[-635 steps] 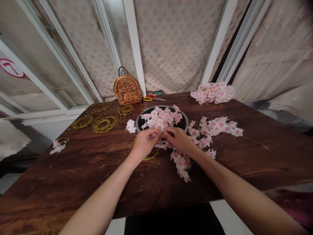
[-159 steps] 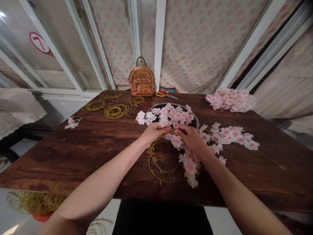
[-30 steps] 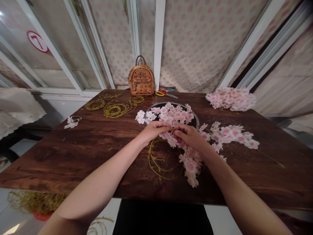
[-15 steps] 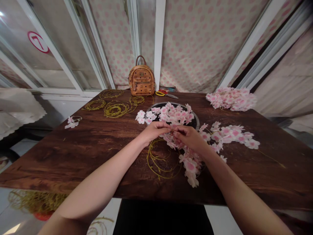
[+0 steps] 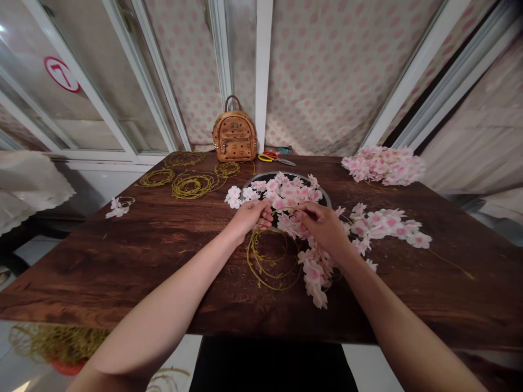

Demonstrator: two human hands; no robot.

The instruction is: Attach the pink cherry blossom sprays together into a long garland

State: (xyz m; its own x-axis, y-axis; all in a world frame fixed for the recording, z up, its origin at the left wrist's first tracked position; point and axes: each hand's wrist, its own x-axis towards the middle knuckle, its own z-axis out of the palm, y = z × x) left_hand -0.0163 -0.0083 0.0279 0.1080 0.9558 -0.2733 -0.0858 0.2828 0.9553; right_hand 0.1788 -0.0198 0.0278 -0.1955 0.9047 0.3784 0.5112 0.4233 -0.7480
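Between my two hands runs a thin yellow-green artificial vine stem (image 5: 284, 209). My left hand (image 5: 254, 218) is closed on its left part, and its lower end hangs in a loose coil (image 5: 261, 272) on the table. My right hand (image 5: 321, 223) pinches the stem farther right. From there a strand of pink-and-white artificial blossoms (image 5: 314, 272) trails down toward me. Just behind both hands stands a round dark tray (image 5: 326, 197) with a pale rim, heaped with loose blossoms (image 5: 288, 189).
More blossoms (image 5: 384, 223) lie right of my hand, with a bunch (image 5: 384, 165) behind. Coiled stems (image 5: 192, 184), a brown mini backpack (image 5: 235, 135) and scissors (image 5: 275, 158) sit at the back. A few petals (image 5: 118, 208) lie left. Below the table's left edge is a stem pile (image 5: 61, 343).
My hands have moved apart, from touching to a short gap, with the stem now stretched between them. The left hand went left and the right hand slightly right.
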